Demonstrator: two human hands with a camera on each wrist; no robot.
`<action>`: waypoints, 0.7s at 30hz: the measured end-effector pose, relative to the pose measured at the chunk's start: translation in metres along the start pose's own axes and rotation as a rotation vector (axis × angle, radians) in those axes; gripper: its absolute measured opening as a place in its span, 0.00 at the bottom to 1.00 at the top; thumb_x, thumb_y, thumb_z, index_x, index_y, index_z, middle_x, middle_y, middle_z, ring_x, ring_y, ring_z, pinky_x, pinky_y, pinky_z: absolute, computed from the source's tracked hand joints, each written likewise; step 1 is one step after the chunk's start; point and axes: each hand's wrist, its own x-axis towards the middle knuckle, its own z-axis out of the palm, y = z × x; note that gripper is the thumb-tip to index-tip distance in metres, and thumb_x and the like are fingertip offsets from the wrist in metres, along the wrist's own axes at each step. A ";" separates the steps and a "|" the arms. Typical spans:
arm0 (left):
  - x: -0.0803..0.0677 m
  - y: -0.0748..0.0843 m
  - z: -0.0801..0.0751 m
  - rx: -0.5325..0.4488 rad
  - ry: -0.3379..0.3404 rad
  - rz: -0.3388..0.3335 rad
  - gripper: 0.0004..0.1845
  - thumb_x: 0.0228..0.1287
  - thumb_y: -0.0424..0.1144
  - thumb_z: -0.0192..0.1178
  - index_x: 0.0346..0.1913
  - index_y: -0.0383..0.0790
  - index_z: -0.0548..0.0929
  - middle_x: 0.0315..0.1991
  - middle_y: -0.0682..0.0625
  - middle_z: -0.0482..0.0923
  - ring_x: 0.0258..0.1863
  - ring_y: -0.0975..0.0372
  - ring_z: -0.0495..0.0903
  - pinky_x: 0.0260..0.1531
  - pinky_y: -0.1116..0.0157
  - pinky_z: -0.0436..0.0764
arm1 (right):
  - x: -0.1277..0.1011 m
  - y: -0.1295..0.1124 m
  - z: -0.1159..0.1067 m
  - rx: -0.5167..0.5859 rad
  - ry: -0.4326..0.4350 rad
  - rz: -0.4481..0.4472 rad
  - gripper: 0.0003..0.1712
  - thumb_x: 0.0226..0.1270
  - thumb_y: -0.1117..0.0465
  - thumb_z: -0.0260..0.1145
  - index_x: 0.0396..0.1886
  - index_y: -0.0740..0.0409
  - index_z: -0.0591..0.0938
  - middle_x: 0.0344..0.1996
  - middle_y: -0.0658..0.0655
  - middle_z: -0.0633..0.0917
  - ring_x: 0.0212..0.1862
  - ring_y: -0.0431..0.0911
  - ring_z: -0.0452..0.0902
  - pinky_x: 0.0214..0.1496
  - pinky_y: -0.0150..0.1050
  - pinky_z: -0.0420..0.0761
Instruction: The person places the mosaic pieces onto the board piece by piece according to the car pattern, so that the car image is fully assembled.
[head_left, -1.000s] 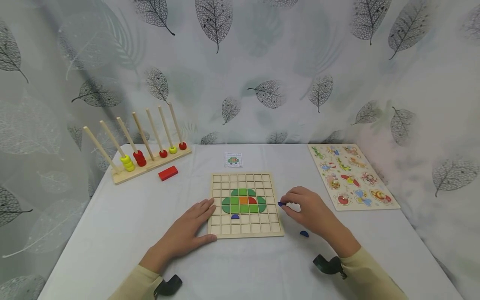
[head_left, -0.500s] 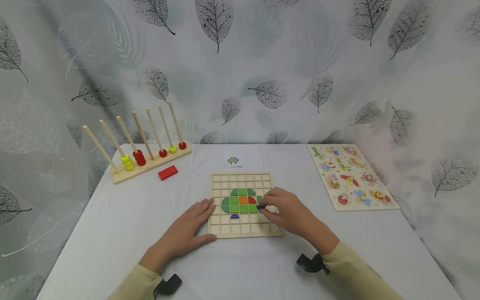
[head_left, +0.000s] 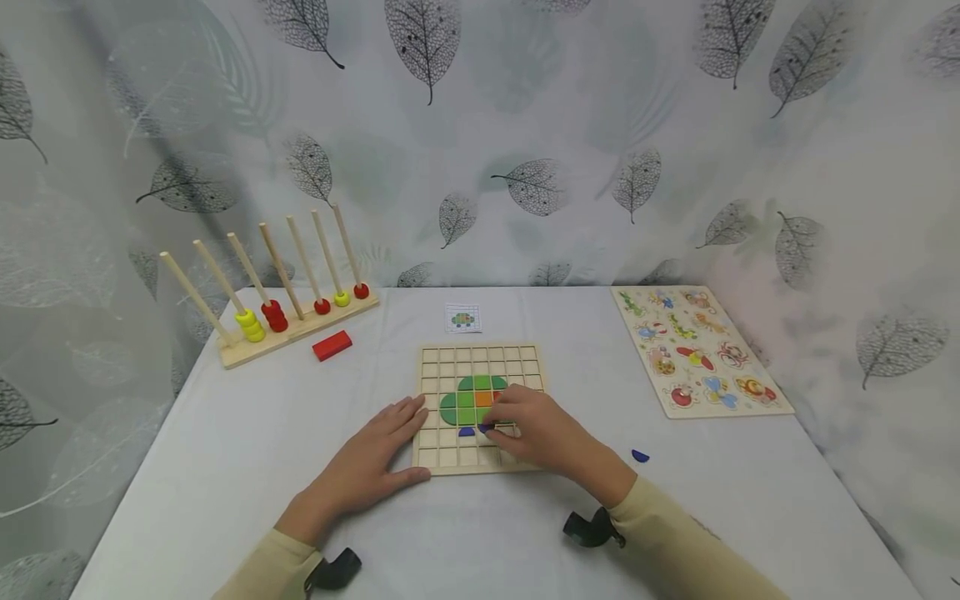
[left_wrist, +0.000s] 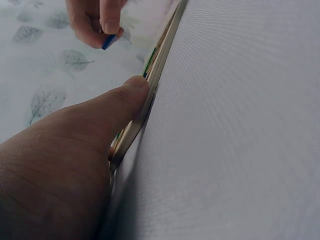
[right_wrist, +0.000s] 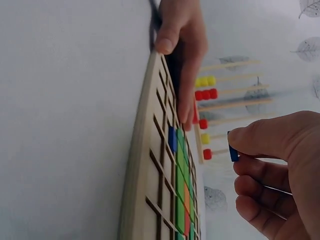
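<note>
Head view, centre of frame: wooden grid board (head_left: 480,408) lies flat on the white-covered surface (head_left: 247,450). A green patch w/ orange + red tiles (head_left: 474,400) fills the board's middle cells; one blue half-round tile (head_left: 467,431) sits in a cell just below the patch.

Right hand (head_left: 536,433) is over the board's lower right part, fingertips at the cells below the patch. Its grip is pinched on a small blue piece (right_wrist: 233,151), held between thumb and forefinger; seen clearly in right wrist view at mid right of frame, and in left wrist view at top left, where the piece hangs above the board, not touching it.

Left hand (head_left: 375,458) lies flat w/ straight fingers at the board's left edge, fingers on the frame and thumb along its near edge; holds nothing. Left wrist view: thumb (left_wrist: 107,112) pressed against the board's edge.

Another blue piece (head_left: 639,456) lies loose on the surface, lower right of the board, apart from both hands.

Rest: small pattern card (head_left: 462,317) just above the board. Upper left: wooden peg rack (head_left: 288,321) w/ yellow + red rings, red block (head_left: 332,345) just beside it. Right side: animal puzzle board (head_left: 697,350). Leaf-print backdrop (head_left: 525,125) behind.
</note>
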 end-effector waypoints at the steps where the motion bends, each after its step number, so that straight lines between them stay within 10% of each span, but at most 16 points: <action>1: 0.000 0.000 0.000 0.000 -0.001 0.000 0.50 0.72 0.69 0.65 0.85 0.41 0.65 0.87 0.52 0.54 0.86 0.54 0.52 0.82 0.48 0.58 | 0.001 -0.001 0.002 -0.002 -0.009 0.000 0.08 0.64 0.63 0.83 0.41 0.51 0.93 0.37 0.45 0.85 0.42 0.40 0.78 0.45 0.34 0.85; 21: 0.000 0.002 -0.002 -0.007 0.011 0.013 0.50 0.71 0.66 0.67 0.84 0.39 0.66 0.87 0.49 0.56 0.86 0.53 0.53 0.82 0.46 0.59 | 0.011 -0.002 0.039 -0.087 -0.071 -0.050 0.06 0.66 0.62 0.81 0.42 0.53 0.95 0.36 0.47 0.87 0.39 0.40 0.79 0.42 0.31 0.83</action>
